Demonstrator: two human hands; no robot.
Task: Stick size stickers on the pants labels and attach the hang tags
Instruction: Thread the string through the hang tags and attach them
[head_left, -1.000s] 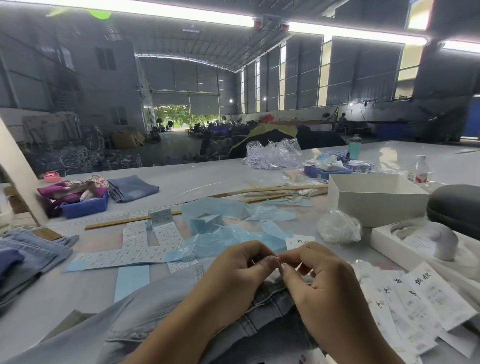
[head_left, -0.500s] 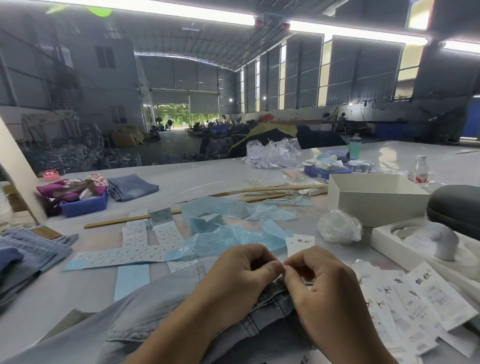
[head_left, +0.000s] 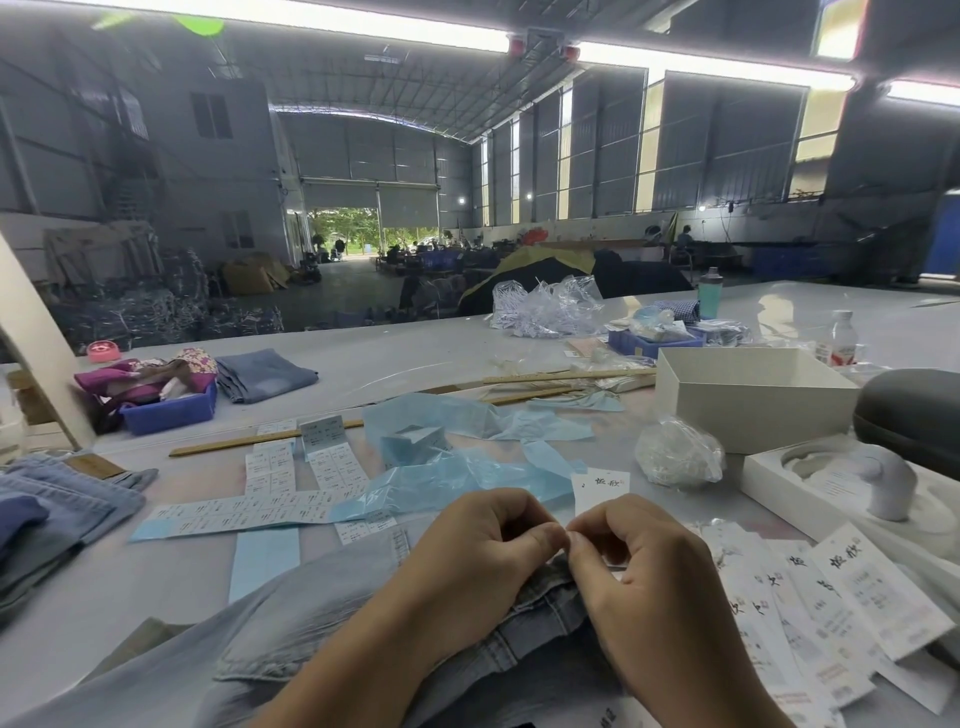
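Apparently you are fastening a tag: both hands, left hand (head_left: 483, 561) and right hand (head_left: 649, 582), are pinching something tiny over the jeans (head_left: 322, 618); hang tags (head_left: 852, 597) are waiting.

Left hand (head_left: 483, 561): fingers curled, thumb tip pressed toward the right hand's, pinching something too small to identify. Right hand (head_left: 644, 571): fingers curled inward, thumb meeting the left thumb. Both forearms converge from below.
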